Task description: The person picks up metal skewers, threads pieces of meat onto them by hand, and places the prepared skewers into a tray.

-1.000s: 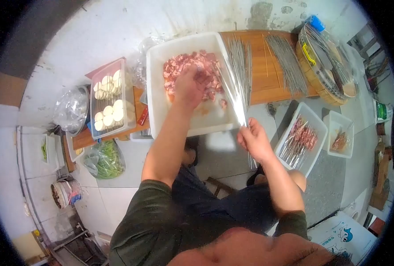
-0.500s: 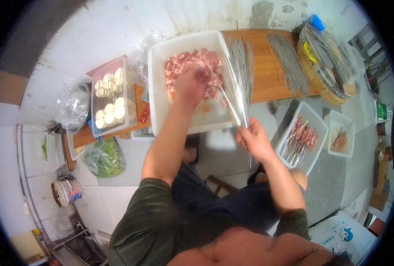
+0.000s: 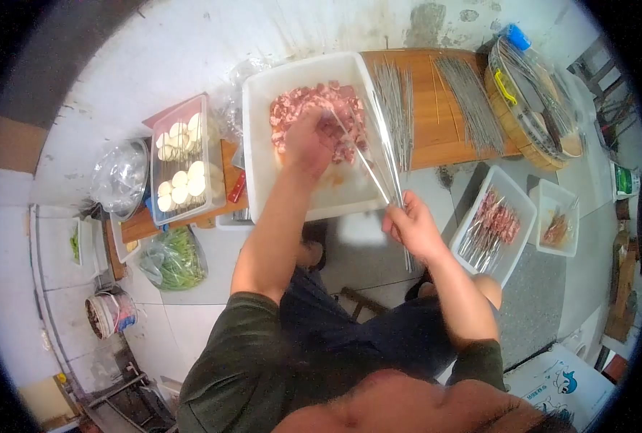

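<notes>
A white plastic tub holds a heap of raw diced meat. My left hand is down in the tub over the heap, its fingers curled round a piece of meat. At the tub's near right corner, my right hand is closed on several thin metal skewers. They fan out from the fist across the tub's right side. One skewer's far end reaches the fingers of my left hand; whether its tip is in the meat I cannot make out.
Loose skewers lie on the wooden board, beside a round basket. At right, a white bin holds finished meat skewers. At left are a box of skewered white slices and a bag of greens.
The skewers in my right hand have spread slightly wider apart. My left hand stays at the meat, its fingers barely shifted. The whole view has drifted a little.
</notes>
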